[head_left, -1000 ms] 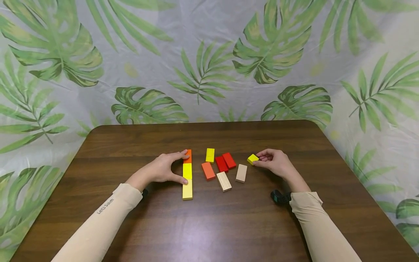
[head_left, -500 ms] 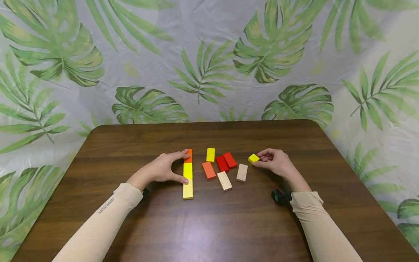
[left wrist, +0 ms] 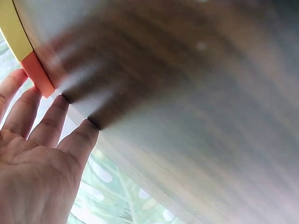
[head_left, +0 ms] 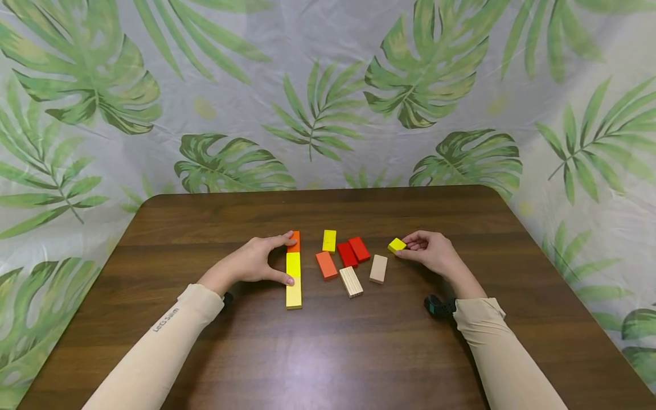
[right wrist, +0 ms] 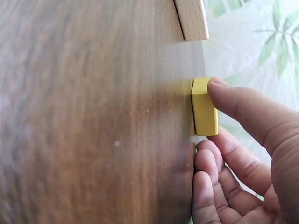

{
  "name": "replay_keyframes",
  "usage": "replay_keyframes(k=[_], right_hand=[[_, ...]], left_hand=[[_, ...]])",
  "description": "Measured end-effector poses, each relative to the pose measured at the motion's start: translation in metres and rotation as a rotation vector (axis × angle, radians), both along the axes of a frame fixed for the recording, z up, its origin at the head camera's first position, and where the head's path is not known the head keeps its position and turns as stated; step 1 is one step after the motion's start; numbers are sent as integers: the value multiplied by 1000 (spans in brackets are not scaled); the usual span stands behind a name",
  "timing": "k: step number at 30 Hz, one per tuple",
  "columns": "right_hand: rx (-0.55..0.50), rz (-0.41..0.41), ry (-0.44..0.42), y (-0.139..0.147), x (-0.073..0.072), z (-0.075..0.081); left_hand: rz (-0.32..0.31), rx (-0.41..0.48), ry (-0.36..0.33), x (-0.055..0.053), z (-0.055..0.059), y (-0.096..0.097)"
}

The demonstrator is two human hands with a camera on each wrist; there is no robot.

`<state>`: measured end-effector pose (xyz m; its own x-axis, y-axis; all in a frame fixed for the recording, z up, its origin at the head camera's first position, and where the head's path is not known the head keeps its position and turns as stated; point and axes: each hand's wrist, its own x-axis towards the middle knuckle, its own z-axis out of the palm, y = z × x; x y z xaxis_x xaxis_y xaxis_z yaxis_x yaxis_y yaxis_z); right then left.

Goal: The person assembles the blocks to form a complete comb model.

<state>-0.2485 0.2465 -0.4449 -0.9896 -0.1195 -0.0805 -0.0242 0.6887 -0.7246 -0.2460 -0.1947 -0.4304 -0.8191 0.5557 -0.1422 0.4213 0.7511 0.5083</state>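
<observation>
While my left hand [head_left: 254, 261] touches a row, my right hand [head_left: 429, 250] pinches a lone yellow block [head_left: 396, 246]

Since the row is three blocks long, my left hand reaches along most of it. A finger touches the orange block [head_left: 295, 249] at the far end, and my thumb rests by the join between the bright yellow block [head_left: 293, 264] and the pale yellow block [head_left: 294, 296] at the near end. That hand is spread and grabs nothing. I think a soft touch is best, because a hard push could bend the row.

My right thumb and finger nip the lone yellow block, to the right of all the others. I can't tell if it is off the table [head_left: 328, 347]. A light, even pinch should stop it twisting, I'd say. The plain wood block [head_left: 378, 269] sits near it, a bit left and nearer me, and could get bumped, so going slowly, up and over, seems safest.
</observation>
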Motion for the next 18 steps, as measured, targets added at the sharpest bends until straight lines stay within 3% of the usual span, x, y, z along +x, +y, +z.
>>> replay_keyframes(k=[18], right_hand=[[9,-9,16,0,-1,-1]], left_hand=[[9,-5,-12,0,3,1]])
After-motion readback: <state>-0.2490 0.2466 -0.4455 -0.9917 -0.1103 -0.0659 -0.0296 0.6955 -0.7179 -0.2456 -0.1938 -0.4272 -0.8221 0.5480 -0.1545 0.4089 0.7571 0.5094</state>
